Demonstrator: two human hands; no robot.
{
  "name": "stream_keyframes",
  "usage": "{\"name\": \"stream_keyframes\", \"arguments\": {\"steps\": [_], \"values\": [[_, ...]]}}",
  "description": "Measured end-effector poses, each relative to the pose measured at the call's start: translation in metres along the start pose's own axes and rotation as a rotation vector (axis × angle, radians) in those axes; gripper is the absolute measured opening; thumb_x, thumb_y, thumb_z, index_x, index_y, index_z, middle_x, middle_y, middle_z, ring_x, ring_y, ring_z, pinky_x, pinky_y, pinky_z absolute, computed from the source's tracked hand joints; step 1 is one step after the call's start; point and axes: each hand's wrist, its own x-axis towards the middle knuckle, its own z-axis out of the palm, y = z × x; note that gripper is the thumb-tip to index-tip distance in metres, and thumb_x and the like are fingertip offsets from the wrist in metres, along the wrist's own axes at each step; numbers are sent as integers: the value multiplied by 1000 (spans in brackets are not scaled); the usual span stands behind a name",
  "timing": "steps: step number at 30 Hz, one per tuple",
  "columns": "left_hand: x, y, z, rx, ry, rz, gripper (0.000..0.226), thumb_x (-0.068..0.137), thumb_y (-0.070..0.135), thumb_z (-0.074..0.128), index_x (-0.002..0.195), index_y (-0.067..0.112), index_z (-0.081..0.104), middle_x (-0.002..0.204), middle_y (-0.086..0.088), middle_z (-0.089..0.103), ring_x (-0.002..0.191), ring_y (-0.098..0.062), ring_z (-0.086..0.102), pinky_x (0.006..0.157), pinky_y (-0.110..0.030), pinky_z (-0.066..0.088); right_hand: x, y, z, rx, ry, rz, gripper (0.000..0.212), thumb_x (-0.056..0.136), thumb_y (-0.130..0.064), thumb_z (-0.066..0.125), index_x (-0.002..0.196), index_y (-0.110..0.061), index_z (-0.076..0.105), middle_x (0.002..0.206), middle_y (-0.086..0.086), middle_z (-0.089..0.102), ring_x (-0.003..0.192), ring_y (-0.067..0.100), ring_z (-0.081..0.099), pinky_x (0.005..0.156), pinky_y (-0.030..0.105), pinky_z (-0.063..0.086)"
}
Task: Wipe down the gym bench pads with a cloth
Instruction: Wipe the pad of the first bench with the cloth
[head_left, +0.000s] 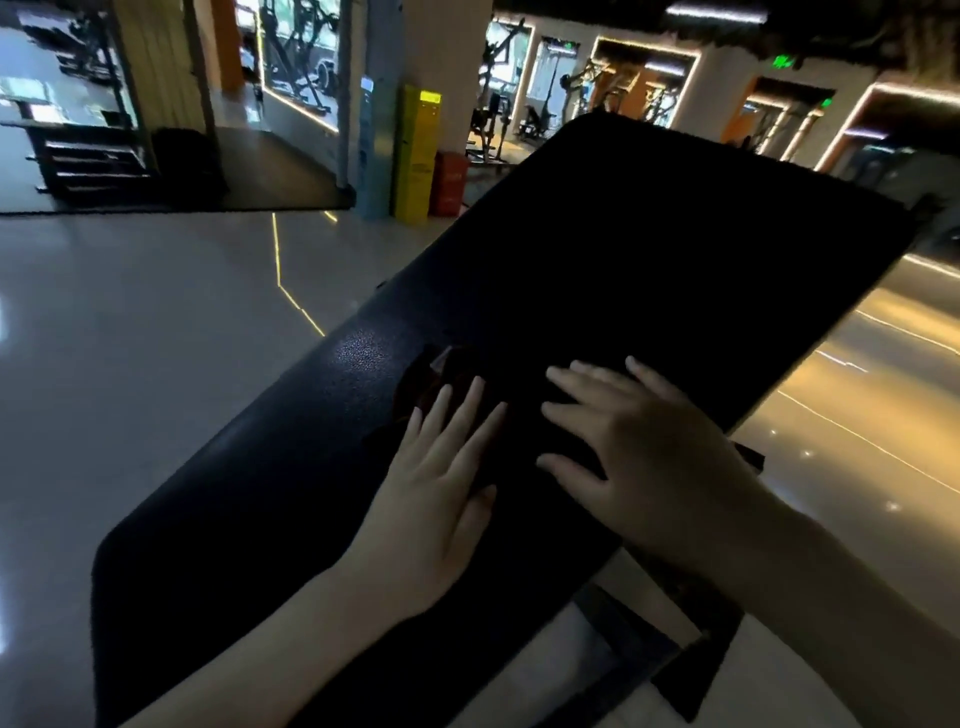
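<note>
A long black bench pad (649, 249) runs from the lower left to the upper right of the head view. A dark cloth (441, 374) lies on the pad near its middle, hard to make out against the black surface. My left hand (441, 499) lies flat on the cloth, fingers spread. My right hand (644, 457) lies flat beside it, fingers spread, pressing on the dark cloth or the pad; which one, I cannot tell.
The bench's metal frame (649, 654) shows under the pad at the lower right. Glossy floor (156, 338) lies to the left. A pillar with a yellow box (415, 156) and a red box (451, 182) stands behind. Gym machines (498, 119) fill the background.
</note>
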Motion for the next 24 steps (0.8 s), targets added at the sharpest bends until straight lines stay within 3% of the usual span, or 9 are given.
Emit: {"name": "stream_keyframes", "arguments": {"steps": [1,3,4,6,9,14,18,24], "values": [[-1,3,5,30,-3,55,63,92,31,35,153,25,19,162,3,8,150,-19,-1,120,-40,3,2,7,-7,-13,11,47,46,83,-42,56,114,-12,71,133,12,59,124,28,56,103,50,37],[5,17,8,25,-43,153,60,95,32,35,152,25,17,163,2,8,150,-21,1,118,-48,8,5,22,-22,-18,-24,154,52,95,-41,53,141,-16,48,156,9,30,145,23,26,117,44,15],[9,25,9,23,-71,198,58,97,34,33,152,27,15,163,3,6,150,-21,-1,117,-49,8,7,30,-31,-24,-74,193,58,97,-44,49,149,-21,34,161,3,14,149,18,10,120,41,4],[15,36,14,39,-134,305,59,97,38,31,152,28,12,163,5,1,150,-21,-5,116,-49,7,13,45,-40,-45,-143,257,65,96,-50,45,152,-28,20,163,-3,-2,149,13,-7,120,39,-7],[23,39,17,169,-145,396,64,94,41,37,153,25,17,163,-2,3,149,-26,2,115,-48,14,24,59,-52,-52,-200,359,76,91,-58,49,153,-31,15,162,-2,-8,148,15,-12,119,44,-10],[29,40,17,259,-81,275,67,92,48,36,152,22,22,160,-9,17,145,-33,21,110,-49,26,46,61,-57,-62,-315,438,85,86,-67,50,154,-36,11,162,0,-12,148,22,-15,116,56,-9],[39,32,20,250,-51,195,64,96,49,28,153,23,17,162,-8,10,148,-30,13,114,-46,19,55,63,-49,-123,-282,405,83,86,-73,41,153,-38,8,162,-1,-11,148,22,-15,116,57,-11],[75,2,3,160,-27,80,70,90,59,10,152,29,-1,161,1,-16,148,-21,-14,116,-35,-4,51,94,-55,-214,-267,242,84,80,-81,17,152,-41,1,162,-8,-10,147,13,-14,118,46,-14]]}}
